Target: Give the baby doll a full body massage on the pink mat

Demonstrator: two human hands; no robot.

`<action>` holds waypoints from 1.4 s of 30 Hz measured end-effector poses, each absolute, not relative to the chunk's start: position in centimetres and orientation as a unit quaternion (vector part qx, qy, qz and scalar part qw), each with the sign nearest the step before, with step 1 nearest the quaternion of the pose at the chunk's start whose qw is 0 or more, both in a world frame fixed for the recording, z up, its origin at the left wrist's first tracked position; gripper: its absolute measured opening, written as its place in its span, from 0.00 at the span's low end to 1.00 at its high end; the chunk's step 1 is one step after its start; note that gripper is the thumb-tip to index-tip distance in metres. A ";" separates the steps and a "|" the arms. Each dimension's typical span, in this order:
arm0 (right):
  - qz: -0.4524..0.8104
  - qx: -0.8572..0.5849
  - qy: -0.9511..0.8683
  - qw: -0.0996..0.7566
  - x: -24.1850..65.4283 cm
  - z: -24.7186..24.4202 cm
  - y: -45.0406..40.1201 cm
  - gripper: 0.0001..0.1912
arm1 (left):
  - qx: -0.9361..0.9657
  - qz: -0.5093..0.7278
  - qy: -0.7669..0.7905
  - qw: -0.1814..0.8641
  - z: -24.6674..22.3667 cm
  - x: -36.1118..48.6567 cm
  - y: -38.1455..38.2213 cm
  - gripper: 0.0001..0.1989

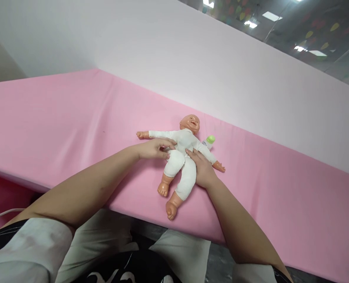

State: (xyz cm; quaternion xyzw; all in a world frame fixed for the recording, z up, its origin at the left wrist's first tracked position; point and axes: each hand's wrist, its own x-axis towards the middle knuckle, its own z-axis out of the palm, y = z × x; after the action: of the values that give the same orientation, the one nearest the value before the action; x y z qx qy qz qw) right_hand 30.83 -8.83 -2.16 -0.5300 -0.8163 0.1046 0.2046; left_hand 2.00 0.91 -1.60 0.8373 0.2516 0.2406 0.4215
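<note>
A baby doll (184, 137) with a white cloth body and plastic head, hands and feet lies on its back on the pink padded surface (59, 129). Its arms are spread and its head points away from me. At one side of the doll's waist, my left hand (155, 149) is curved, with fingers at the torso and thumb near the hip. From the other side my right hand (203, 167) wraps the waist and hip, fingertips resting on the belly. Beside the doll's shoulder lies a small bottle with a green cap (210, 139), partly hidden by the doll's arm.
A plain white wall (221, 74) rises along the far edge of the pink surface. Above it, a window or glass panel (280, 31) shows ceiling lights. A thin white cable (6, 212) passes at the lower left. My legs are at the near edge.
</note>
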 end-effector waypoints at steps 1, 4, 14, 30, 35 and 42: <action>0.103 -0.529 -0.821 0.187 30.7 -2.0 -9.1 0.42 | 0.838 0.235 0.254 0.422 -1.4 1.8 0.9 0.23; 0.108 -0.526 -0.831 0.144 30.4 -1.5 -9.6 0.47 | 0.849 0.206 0.260 0.412 -1.0 1.4 0.8 0.23; 0.100 -0.472 -0.861 0.159 30.2 -0.2 -10.1 0.35 | 0.866 0.101 0.280 0.401 2.5 0.7 -1.5 0.13; 0.176 -0.501 -0.785 0.318 31.5 -1.6 -8.6 0.26 | 0.800 0.247 0.499 0.223 0.8 2.1 -0.9 0.15; 0.130 -0.557 -0.708 0.415 30.7 -2.0 -6.7 0.15 | 0.709 0.423 0.505 0.250 0.5 4.2 1.0 0.14; 0.181 -0.586 -0.644 0.456 27.2 -0.3 1.2 0.46 | 0.476 0.509 0.579 0.423 1.9 11.7 7.4 0.35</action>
State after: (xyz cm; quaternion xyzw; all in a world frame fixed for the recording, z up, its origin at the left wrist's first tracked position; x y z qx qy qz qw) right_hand 27.17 1.16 -0.28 -0.5864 -0.6442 0.1814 0.4563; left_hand 11.71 7.44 1.87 0.4760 0.5791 0.5092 0.4229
